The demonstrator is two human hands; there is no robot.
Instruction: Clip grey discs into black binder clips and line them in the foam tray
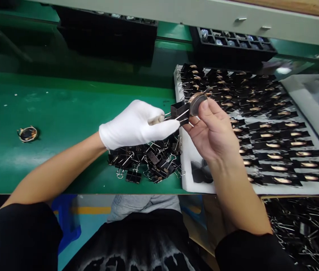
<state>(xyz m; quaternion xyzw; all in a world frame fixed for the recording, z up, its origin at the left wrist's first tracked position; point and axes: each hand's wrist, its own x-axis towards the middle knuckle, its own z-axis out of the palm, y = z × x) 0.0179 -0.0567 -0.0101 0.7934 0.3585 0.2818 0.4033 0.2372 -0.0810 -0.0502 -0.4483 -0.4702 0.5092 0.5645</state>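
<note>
My left hand (141, 124), in a white glove, pinches the wire handles of a black binder clip (179, 111). The bare right hand (214, 126) grips a round watch case (197, 102) with a copper-coloured rim and a dark grey disc on its face, thumb on the disc. The clip's jaw end meets the edge of the case; whether it has closed on it I cannot tell. Below the gloved hand lies a heap of black binder clips (150, 158).
At right, a white foam tray (186, 165) bears rows of clipped round parts, with dark discs (200, 172) in its near corner. One round gold-rimmed part (27, 134) lies far left. Black compartment trays (232, 47) stand behind. More clips (303, 233) fill the lower right.
</note>
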